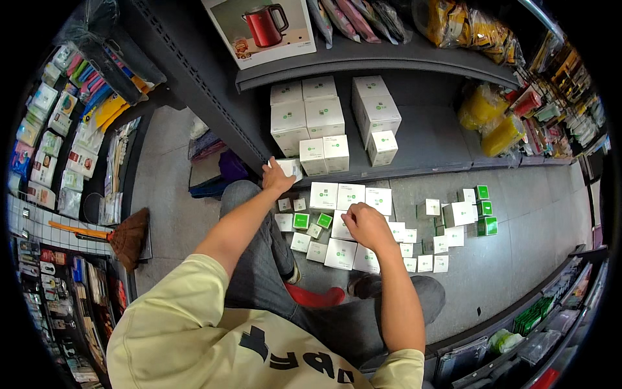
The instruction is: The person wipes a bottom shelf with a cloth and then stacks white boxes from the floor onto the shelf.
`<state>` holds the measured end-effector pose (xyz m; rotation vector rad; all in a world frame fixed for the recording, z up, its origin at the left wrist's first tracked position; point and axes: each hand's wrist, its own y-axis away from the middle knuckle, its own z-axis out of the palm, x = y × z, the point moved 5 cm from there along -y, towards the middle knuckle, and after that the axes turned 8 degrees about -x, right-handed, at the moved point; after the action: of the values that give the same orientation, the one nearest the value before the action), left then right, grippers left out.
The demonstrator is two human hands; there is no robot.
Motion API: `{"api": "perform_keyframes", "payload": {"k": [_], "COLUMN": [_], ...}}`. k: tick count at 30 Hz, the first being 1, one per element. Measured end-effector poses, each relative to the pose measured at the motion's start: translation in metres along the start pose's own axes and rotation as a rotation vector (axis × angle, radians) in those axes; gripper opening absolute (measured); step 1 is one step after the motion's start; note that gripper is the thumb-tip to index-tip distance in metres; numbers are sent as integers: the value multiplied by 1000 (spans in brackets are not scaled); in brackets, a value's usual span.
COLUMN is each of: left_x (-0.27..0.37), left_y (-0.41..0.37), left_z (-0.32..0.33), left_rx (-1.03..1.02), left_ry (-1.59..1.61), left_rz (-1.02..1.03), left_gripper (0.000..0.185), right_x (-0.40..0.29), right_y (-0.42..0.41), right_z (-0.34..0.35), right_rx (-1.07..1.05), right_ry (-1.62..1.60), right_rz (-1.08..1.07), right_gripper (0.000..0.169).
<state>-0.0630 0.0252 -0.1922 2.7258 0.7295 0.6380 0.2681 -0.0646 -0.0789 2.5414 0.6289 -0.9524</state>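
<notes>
My left hand (pixel 278 178) grips a small white carton (pixel 292 167) at the left front edge of the low grey shelf (pixel 427 138). Right beside it, two small white cartons (pixel 324 156) stand in front of a stack of larger ones (pixel 324 116). Farther right on the same shelf is another group of white boxes (pixel 380 114). My right hand (pixel 368 224) hangs over large white cartons (pixel 340 254) laid out on the floor, its fingers curled and no object visible in it. Small white and green boxes (pixel 301 221) lie left of these cartons.
More small white and green boxes (pixel 459 214) stand on the tiled floor to the right. A red stool (pixel 316 295) shows between my legs. Above is a shelf with a kettle box (pixel 265 29). A broom (pixel 129 238) and filled racks flank the aisle.
</notes>
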Motion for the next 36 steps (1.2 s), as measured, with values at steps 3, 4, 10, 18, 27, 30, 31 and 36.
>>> {"api": "perform_keyframes", "payload": {"k": [3,4,10,18,27,30,31,36], "left_x": [10,15,37,45,44,41,39,19], "left_y": [16,21,31,-21,-49,-50,-49,-53], "left_z": [-36,-53,-94,-75,-40,-29,-26,-17], "left_rx": [49,64,-297,-96,181,203,222,60], "left_ry": [-120,-178,-527,-994,-1218,-1216,-1218,-1031], "left_rz": [268,373,870,1164,1140,1104,1102,870], "left_gripper": [119,116,88,83,44,45,45,71], "right_x": [-1,-2,-6,-1,-3,-3,-4,-2], "right_y": [1,2,3,7,4,2,1,-2], "right_z": [-1,0,8,8,12,16,17,22], "right_rx": [-1,-9,-68,-72,-67,-109,-123,-164], "right_ry": [4,12,32,46,16,36,41,54], "right_rz": [-1,-4,-1,41,34,46,48,55], "right_gripper": [28,28,28,28,30,30,29,29]}}
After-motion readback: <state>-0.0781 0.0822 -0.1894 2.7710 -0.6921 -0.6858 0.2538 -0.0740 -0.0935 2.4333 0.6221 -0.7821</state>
